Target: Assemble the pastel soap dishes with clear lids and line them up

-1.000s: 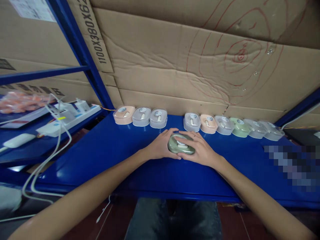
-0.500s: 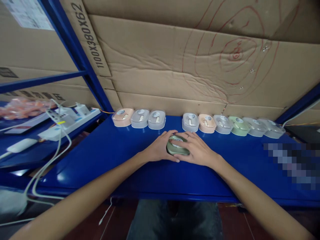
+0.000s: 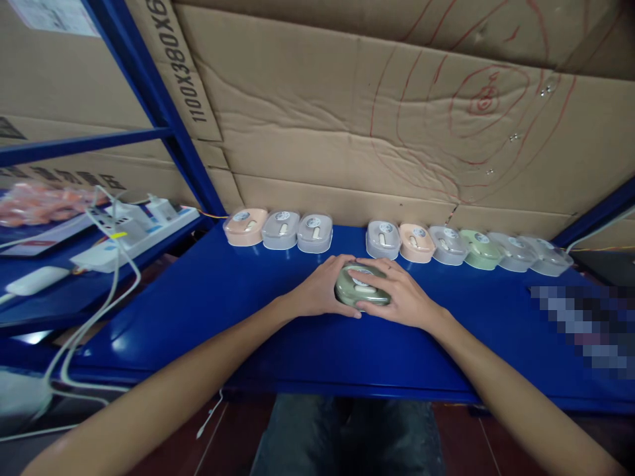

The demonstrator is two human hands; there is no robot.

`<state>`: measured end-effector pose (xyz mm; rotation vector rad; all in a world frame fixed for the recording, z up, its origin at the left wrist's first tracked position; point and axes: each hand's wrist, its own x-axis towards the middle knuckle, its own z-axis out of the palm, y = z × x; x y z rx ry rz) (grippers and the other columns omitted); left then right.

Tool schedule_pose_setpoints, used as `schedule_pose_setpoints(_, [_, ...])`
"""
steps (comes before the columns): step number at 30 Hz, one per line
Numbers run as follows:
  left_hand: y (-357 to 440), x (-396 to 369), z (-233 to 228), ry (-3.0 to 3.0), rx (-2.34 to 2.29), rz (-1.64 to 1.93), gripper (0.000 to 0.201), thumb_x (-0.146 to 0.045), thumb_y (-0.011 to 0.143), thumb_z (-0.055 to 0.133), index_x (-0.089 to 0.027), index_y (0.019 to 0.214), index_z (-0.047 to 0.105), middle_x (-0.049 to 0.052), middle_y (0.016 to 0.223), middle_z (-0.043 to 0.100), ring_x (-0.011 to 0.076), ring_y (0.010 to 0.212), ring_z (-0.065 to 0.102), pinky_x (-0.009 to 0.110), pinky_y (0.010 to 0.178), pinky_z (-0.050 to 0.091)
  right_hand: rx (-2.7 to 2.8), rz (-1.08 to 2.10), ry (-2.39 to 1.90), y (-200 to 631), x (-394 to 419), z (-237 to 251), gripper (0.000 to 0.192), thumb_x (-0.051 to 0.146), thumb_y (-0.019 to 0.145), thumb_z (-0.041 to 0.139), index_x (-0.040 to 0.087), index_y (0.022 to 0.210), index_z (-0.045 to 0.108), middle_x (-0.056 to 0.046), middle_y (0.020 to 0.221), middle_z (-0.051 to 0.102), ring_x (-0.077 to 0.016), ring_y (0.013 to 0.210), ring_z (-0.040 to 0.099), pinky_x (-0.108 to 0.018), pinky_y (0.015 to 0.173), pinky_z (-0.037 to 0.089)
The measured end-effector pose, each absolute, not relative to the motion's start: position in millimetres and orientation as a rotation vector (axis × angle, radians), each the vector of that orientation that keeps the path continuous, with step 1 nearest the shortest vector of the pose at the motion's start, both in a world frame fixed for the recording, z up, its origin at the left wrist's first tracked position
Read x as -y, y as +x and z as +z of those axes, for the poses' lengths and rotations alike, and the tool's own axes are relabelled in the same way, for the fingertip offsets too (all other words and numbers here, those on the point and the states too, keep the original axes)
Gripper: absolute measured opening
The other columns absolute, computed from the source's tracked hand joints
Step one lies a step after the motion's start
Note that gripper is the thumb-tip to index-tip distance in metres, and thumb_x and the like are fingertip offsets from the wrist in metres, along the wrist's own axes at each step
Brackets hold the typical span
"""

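A small green lidded box (image 3: 361, 286) with a round label on top rests on the blue shelf (image 3: 238, 311). My left hand (image 3: 320, 291) grips its left side and my right hand (image 3: 404, 297) covers its right side, fingers laid over the lid. Behind it, against the cardboard, stands a row of like boxes: a peach one (image 3: 245, 227) and two grey ones (image 3: 297, 230) on the left, then a gap, then a grey one (image 3: 382, 238), a peach one (image 3: 415, 242), a green one (image 3: 479, 248) and several clear ones to the right.
A cardboard wall (image 3: 347, 125) with red scribbles backs the shelf. A blue upright post (image 3: 163, 112) stands at the left. On the lower left shelf lie a white power strip (image 3: 143, 231) with cables (image 3: 114, 277) and orange packets (image 3: 34, 201). My knees show below the shelf edge.
Both hands stay on the green box at almost the same spot. The view has shifted slightly; the box's lid looks a little more exposed than half a second ago.
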<state>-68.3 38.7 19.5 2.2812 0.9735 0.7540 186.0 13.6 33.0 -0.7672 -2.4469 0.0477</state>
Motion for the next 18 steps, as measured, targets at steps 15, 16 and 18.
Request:
schedule_pose_setpoints(15, [-75.0, -42.5, 20.0, 2.348, -0.912, 0.728, 0.100, -0.060, 0.076, 0.096, -0.025, 0.155, 0.045, 0.017, 0.157, 0.058, 0.0429, 0.146, 0.057, 0.061, 0.121, 0.047, 2.463, 0.035, -0.869, 181.3, -10.1, 29.4, 0.061, 0.050, 0.103, 0.072, 0.031, 0.159, 0.058, -0.013, 0.166, 0.055, -0.0365, 0.146, 0.059, -0.063, 0.124, 0.049])
schedule_pose_setpoints(16, [-75.8, -43.0, 22.0, 2.355, -0.909, 0.739, 0.099, -0.059, 0.076, 0.096, -0.025, 0.154, 0.046, 0.017, 0.157, 0.058, 0.0423, 0.146, 0.058, 0.061, 0.121, 0.047, 2.461, 0.036, -0.872, 180.9, -9.5, 29.0, 0.062, 0.049, 0.102, 0.072, 0.031, 0.159, 0.057, -0.014, 0.166, 0.054, -0.0368, 0.147, 0.058, -0.064, 0.124, 0.048])
schedule_pose_setpoints(18, [-77.5, -44.2, 26.4, 2.372, -0.888, 0.770, 0.096, -0.056, 0.075, 0.098, -0.025, 0.151, 0.048, 0.016, 0.152, 0.060, 0.0405, 0.142, 0.060, 0.059, 0.120, 0.048, 2.438, 0.057, -0.871, 180.7, -8.6, 27.1, 0.065, 0.047, 0.100, 0.074, 0.030, 0.159, 0.054, -0.015, 0.166, 0.052, -0.0380, 0.149, 0.056, -0.064, 0.124, 0.048])
